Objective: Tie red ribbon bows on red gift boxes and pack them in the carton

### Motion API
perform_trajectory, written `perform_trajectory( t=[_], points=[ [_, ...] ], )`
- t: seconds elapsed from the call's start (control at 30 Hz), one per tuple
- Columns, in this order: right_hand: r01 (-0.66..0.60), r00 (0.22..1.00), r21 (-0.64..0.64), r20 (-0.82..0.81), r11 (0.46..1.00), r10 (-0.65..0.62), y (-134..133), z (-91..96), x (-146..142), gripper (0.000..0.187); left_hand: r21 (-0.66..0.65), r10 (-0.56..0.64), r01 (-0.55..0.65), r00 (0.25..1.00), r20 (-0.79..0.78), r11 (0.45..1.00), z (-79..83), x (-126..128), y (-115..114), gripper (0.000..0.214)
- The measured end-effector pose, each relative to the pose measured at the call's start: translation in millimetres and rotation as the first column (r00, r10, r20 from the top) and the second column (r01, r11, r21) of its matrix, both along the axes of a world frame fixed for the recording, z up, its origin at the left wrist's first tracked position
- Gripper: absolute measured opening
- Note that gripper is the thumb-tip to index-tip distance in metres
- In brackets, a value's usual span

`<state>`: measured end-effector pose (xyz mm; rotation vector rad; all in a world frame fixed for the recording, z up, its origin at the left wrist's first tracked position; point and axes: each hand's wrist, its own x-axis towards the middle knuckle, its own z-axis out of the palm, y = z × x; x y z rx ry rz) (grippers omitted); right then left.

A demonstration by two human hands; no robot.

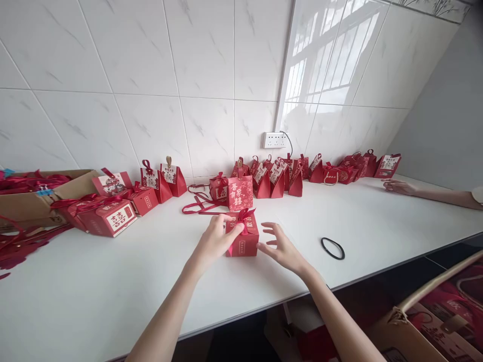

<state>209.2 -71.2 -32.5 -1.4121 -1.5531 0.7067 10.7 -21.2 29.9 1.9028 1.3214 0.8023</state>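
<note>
A red gift box (245, 245) with a red ribbon bow (246, 215) on its lid stands upright on the white table in front of me. My left hand (219, 234) grips the box at its left side, the thumb lying over the top beside the bow and the other fingertips partly hidden behind. Just off the right side, my right hand (281, 245) is open, its fingers apart and bent toward the box; whether a fingertip touches is hard to tell. A taller red patterned box (240, 193) stands right behind, and loose red ribbon (199, 205) lies to its left.
Several finished red boxes (277, 178) line the tiled wall. At left are more boxes (109, 217) and a cardboard carton (22, 203). A black ring (332, 248) lies at right. Another person's hand (400, 187) rests far right. A full carton (433, 322) stands below the table edge.
</note>
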Motion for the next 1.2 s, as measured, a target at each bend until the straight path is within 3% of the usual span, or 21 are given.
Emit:
perform_trajectory(
  t=[0.07,0.17,0.3,0.37,0.43,0.47,0.53,0.67,0.83,0.97,1.13,1.2],
  points=[
    [-0.014,1.0,0.038,-0.015,0.999,0.015,5,-5.6,-5,0.061,0.022,-0.077,0.079,0.995,-0.059,0.997,-1.1,8,0,0.043],
    [0.051,0.999,0.123,-0.004,0.991,-0.051,-3,-9.8,-17,0.064,0.061,-0.221,0.228,0.969,-0.113,0.972,-5.3,17,16,0.045],
    [0.135,0.99,0.13,0.026,0.982,-0.139,-27,-6.2,-19,0.028,0.012,-0.39,0.394,0.913,-0.123,0.919,-5.8,25,47,0.056],
    [0.273,0.961,0.193,-0.009,0.942,-0.277,-32,-4.1,-9,0.026,-0.035,-0.456,0.456,0.88,-0.132,0.889,-1.4,31,59,0.054],
    [0.385,0.922,0.272,-0.059,0.882,-0.384,-28,-4.1,5,0.036,-0.064,-0.513,0.51,0.844,-0.158,0.858,5.3,40,65,0.051],
    [0.393,0.919,0.28,-0.081,0.876,-0.387,-25,-5.0,12,0.05,-0.07,-0.537,0.533,0.825,-0.177,0.843,8.8,46,66,0.049],
    [0.328,0.944,0.229,-0.12,0.916,-0.308,-19,-7.9,26,0.075,-0.069,-0.576,0.577,0.787,-0.221,0.814,15.4,58,66,0.044],
    [0.127,0.973,0.115,-0.21,0.985,-0.101,-17,-13.7,45,0.091,-0.037,-0.626,0.651,0.712,-0.319,0.758,22.9,81,63,0.032],
    [-0.005,0.971,0.08,-0.236,0.997,0.024,-15,-12.2,56,0.105,0.04,-0.601,0.679,0.674,-0.429,0.733,25.2,94,58,0.025],
    [-0.051,0.975,0.091,-0.211,0.995,0.069,-9,-7.4,57,0.104,0.198,-0.481,0.621,0.738,-0.473,0.759,26.8,93,44,0.011],
    [-0.013,0.973,0.113,-0.227,0.994,0.038,-6,-9.5,54,0.094,0.429,-0.268,0.517,0.813,-0.517,0.741,21.7,85,23,0.018],
    [0.034,0.971,0.121,-0.238,0.992,-0.004,-7,-12.3,53,0.091,0.464,-0.205,0.48,0.826,-0.525,0.745,17.2,82,17,0.019]
  ],
)
